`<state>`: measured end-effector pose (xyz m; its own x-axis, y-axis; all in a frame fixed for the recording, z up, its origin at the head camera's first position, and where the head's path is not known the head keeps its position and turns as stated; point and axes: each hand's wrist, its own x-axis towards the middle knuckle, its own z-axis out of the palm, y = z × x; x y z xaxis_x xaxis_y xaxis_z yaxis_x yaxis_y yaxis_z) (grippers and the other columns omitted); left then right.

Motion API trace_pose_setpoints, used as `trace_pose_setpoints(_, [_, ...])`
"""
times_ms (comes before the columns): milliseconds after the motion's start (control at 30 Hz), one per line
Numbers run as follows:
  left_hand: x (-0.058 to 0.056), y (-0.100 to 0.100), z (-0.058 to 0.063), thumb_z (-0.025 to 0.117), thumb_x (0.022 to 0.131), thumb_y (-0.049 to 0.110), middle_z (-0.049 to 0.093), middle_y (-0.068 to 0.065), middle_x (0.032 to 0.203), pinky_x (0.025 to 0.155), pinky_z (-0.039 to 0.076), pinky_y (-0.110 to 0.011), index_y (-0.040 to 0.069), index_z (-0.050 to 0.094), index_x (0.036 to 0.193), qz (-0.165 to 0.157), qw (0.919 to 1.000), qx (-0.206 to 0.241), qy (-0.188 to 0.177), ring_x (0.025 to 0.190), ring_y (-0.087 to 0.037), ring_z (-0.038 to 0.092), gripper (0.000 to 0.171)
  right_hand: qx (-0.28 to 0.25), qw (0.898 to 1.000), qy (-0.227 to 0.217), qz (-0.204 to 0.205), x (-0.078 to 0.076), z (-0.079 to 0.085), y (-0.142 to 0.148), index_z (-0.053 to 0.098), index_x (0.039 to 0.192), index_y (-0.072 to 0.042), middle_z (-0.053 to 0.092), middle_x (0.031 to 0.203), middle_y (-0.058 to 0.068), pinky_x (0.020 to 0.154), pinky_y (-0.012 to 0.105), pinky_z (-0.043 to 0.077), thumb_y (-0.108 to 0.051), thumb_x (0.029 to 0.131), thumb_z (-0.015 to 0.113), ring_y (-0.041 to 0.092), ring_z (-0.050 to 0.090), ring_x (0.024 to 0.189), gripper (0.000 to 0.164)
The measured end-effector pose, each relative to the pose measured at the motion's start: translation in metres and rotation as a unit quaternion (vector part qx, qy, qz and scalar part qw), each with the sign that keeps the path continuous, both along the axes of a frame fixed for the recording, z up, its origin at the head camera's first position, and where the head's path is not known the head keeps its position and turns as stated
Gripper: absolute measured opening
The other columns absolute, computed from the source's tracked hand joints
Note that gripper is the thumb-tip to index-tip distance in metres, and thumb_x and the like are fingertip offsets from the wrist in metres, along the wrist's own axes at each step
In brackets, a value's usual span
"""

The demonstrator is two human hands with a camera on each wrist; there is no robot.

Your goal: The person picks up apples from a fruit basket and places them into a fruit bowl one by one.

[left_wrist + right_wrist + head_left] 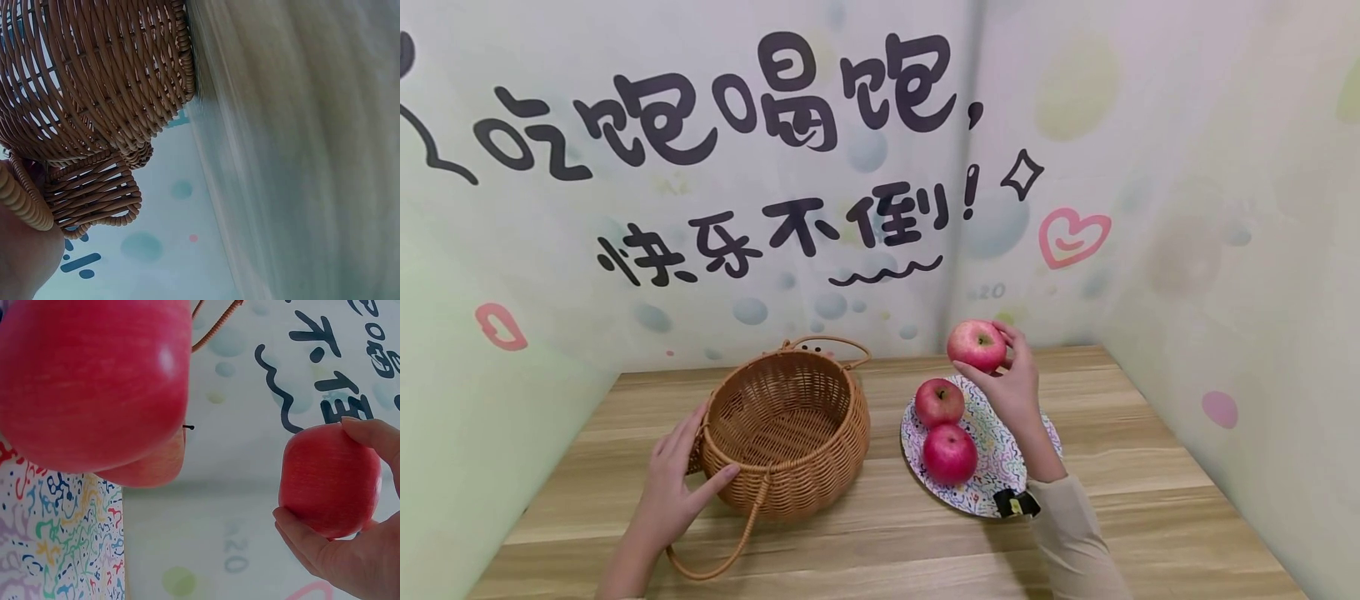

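In the head view, a round brown wicker basket [808, 487] stands on the left of the table, its inside bare. My left hand [672, 492] rests against its left side, thumb at the front of the rim, fingers fairly straight along the wall. Beside that hand, a woven side tab [94, 194] juts from the basket in the left wrist view. On the right, my right hand [1017, 387] holds a red apple [976, 344] between thumb and fingers, raised above the far part of a patterned plate [996, 442]. Two more apples, one behind [939, 402] and one in front [951, 454], sit on the plate.
One thin basket handle [718, 573] hangs down at the front left; another handle [838, 340] lies toward the wall. A small black piece [1017, 503] sits at the plate's near edge. Behind the wooden table [880, 550] rises a printed wall [880, 308].
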<state>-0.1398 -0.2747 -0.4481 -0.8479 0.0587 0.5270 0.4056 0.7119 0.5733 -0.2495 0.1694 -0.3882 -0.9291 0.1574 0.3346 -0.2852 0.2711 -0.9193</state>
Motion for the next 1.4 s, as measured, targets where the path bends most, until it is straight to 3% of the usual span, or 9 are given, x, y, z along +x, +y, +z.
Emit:
trace_pose_setpoints(267, [-0.001,0.000,-0.001,0.082,0.087,0.025,0.042,-0.032,0.160,0.116,0.018,-0.032,0.011,0.030,0.168,0.002,1.0000,-0.002,0.007,0.142,-0.056,0.039,0.097,0.004,1.000,-0.011,-0.015,-0.005,-0.006,0.004,0.043,0.154,-0.006,0.050,0.152,0.017,0.078,0.010,0.051,-0.015,0.089,0.086,0.033,0.056,0.118,0.079])
trace_pose_setpoints(600, [0.000,0.000,0.000,0.082,0.087,0.025,0.040,-0.033,0.160,0.115,0.019,-0.058,0.012,0.029,0.168,-0.003,1.0000,0.004,-0.002,0.142,-0.058,0.037,0.097,0.013,1.000,-0.014,-0.023,-0.009,-0.012,0.008,0.043,0.154,-0.005,0.051,0.150,0.017,0.080,0.010,0.048,-0.016,0.088,0.086,0.032,0.053,0.127,0.079])
trace_pose_setpoints(1067, [-0.001,0.000,0.000,0.081,0.087,0.025,0.042,-0.032,0.159,0.114,0.020,-0.060,0.006,0.031,0.166,-0.004,1.0000,0.006,-0.004,0.142,-0.058,0.037,0.095,0.020,0.999,-0.026,-0.027,-0.014,-0.020,0.012,0.041,0.155,-0.004,0.050,0.152,0.018,0.084,0.011,0.048,-0.015,0.089,0.085,0.032,0.052,0.131,0.080])
trace_pose_setpoints(1233, [0.000,0.000,0.000,0.081,0.088,0.026,0.042,-0.032,0.160,0.116,0.019,-0.058,0.011,0.029,0.168,-0.001,1.0000,0.003,-0.004,0.142,-0.058,0.037,0.097,0.021,0.998,-0.043,-0.029,-0.015,-0.021,0.014,0.040,0.155,-0.005,0.049,0.153,0.018,0.086,0.017,0.050,-0.016,0.090,0.084,0.032,0.052,0.131,0.080])
trace_pose_setpoints(1400, [0.000,0.000,0.000,0.081,0.088,0.026,0.041,-0.032,0.160,0.116,0.019,-0.058,0.015,0.028,0.169,0.000,1.0000,0.003,-0.004,0.143,-0.057,0.037,0.097,0.017,0.998,-0.047,-0.030,-0.018,-0.025,0.016,0.040,0.155,-0.004,0.049,0.152,0.018,0.083,0.014,0.049,-0.015,0.089,0.085,0.032,0.052,0.130,0.081])
